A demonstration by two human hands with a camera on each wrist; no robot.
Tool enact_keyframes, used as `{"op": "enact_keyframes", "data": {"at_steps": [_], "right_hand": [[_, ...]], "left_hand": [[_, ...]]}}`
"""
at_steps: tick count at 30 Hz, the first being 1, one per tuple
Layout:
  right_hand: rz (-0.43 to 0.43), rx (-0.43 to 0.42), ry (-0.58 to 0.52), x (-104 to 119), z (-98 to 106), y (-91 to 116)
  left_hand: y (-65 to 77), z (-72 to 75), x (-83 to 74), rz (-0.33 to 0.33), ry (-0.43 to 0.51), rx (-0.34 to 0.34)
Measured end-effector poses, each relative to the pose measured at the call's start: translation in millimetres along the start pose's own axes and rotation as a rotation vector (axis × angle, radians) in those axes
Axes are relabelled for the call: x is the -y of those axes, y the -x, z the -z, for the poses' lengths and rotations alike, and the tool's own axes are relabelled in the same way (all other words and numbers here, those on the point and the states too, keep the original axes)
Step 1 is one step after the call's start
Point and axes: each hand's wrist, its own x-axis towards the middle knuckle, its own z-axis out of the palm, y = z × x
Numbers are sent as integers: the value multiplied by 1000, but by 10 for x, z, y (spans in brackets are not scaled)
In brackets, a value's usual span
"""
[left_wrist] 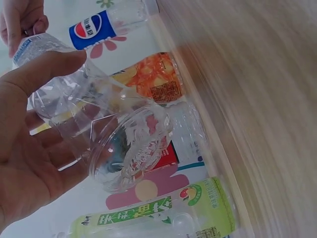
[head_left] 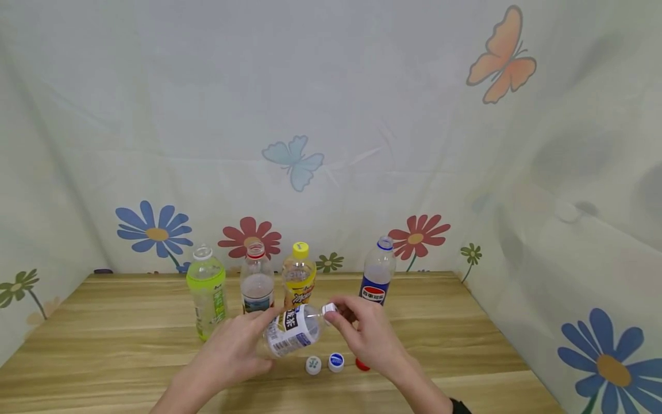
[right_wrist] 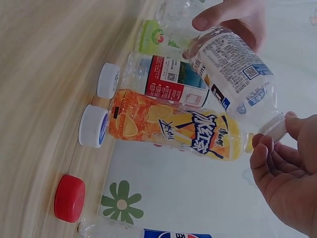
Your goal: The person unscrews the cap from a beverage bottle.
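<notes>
A clear plastic bottle (head_left: 295, 330) with a white label lies tilted on its side above the table, its neck toward the right. My left hand (head_left: 235, 348) grips it round the lower body; in the left wrist view its ribbed base faces the camera. At the neck sits a white cap (head_left: 329, 309), which my right hand (head_left: 369, 333) pinches between thumb and fingers. In the right wrist view the cap (right_wrist: 274, 126) is at the bottle's mouth; whether it is screwed tight cannot be seen. Below the hands lie two white caps (head_left: 313, 365) (head_left: 336, 362) and a red cap (head_left: 362, 364).
Behind the hands stand a green-labelled bottle (head_left: 207, 293), a red-ringed bottle (head_left: 257, 282) and a blue-labelled Pepsi bottle (head_left: 377, 273), all uncapped. A yellow-capped iced tea bottle (head_left: 300, 276) stands between them. A patterned curtain (head_left: 331, 86) backs the wooden table (head_left: 114, 339).
</notes>
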Motion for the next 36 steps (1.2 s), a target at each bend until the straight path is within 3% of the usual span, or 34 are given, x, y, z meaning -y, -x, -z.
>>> {"op": "enact_keyframes", "data": {"at_steps": [11, 28, 36], "right_hand": [[69, -4, 3, 7, 5, 9], [124, 84, 1, -30, 33, 9], [185, 102, -7, -39, 42, 0]], "left_hand": [[-10, 46, -20, 12, -33, 13], [-13, 40, 20, 9, -48, 2], [-18, 53, 20, 33, 9, 39]]}}
